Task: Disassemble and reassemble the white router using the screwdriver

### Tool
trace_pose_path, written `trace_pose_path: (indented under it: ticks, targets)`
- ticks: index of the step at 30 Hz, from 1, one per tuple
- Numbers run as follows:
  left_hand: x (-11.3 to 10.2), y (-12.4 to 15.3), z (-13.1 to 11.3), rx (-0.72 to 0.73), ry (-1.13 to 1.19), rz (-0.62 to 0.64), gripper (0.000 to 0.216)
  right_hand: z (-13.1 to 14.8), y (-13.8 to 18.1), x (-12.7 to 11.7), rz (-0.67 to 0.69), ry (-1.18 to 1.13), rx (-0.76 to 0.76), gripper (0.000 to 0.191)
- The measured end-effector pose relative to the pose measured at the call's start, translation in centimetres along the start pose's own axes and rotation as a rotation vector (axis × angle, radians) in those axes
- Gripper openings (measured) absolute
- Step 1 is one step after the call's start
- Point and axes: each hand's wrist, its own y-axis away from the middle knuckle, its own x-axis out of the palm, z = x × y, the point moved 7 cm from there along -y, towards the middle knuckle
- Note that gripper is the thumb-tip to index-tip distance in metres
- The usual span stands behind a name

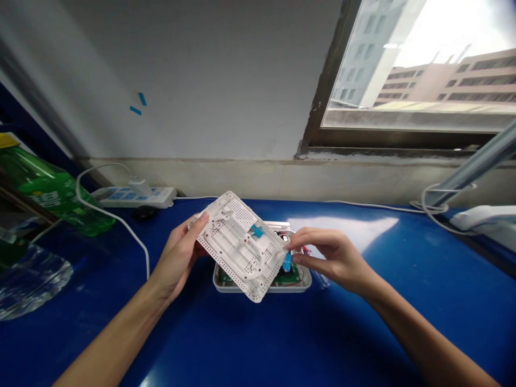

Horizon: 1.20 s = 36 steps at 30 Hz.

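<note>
Left hand (pixel 177 255): thumb pressed on the near edge of a perforated white plastic cover (pixel 226 236), other fingers hidden behind it; cover tilted up, apparently to keep it clear of what lies below.
Right hand (pixel 332 258): fingers curled, thumb and forefinger pinched close around a blue tab (pixel 287 262); actual grip hard to tell.
Below: white plastic base (pixel 262 287) on a blue table (pixel 374 328), green circuit board (pixel 290 277) exposed inside, within easy reach under the raised cover.
Beyond: power strip (pixel 133 197) by the wall, green bottle (pixel 52 188) at left, window (pixel 419 64) ahead.
</note>
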Motion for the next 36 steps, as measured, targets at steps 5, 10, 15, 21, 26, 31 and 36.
trace_pose_path:
  ticks: [5, 10, 15, 21, 26, 31, 36]
  targets:
    - [0.2, 0.1, 0.0, 0.024, 0.027, 0.002, 0.048, 1.2, 0.1, 0.5, -0.084, 0.258, -0.150, 0.010]
    - [0.2, 0.2, -0.2, 0.061, 0.072, -0.010, 0.046, 2.3, 0.3, 1.1, -0.163, 0.472, -0.288, 0.011]
    - [0.7, 0.3, -0.3, 0.078, 0.072, 0.015, 0.052, 2.6, 0.3, 1.8, -0.175, 0.647, -0.289, 0.013]
    - [1.2, 0.8, -0.3, 0.093, 0.046, 0.076, 0.054, 3.4, 0.5, 2.3, -0.190, 0.922, -0.270, 0.019]
    - [1.7, 1.1, -0.3, 0.097, 0.012, 0.137, 0.054, 3.8, 0.6, 2.3, -0.197, 1.033, -0.254, 0.021]
    - [2.0, 1.3, -0.3, 0.092, -0.009, 0.169, 0.055, 4.0, 0.8, 2.4, -0.196, 1.079, -0.265, 0.020]
    - [2.4, 1.4, -0.4, 0.084, -0.028, 0.192, 0.059, 3.9, 0.6, 2.6, -0.166, 1.068, -0.222, 0.020]
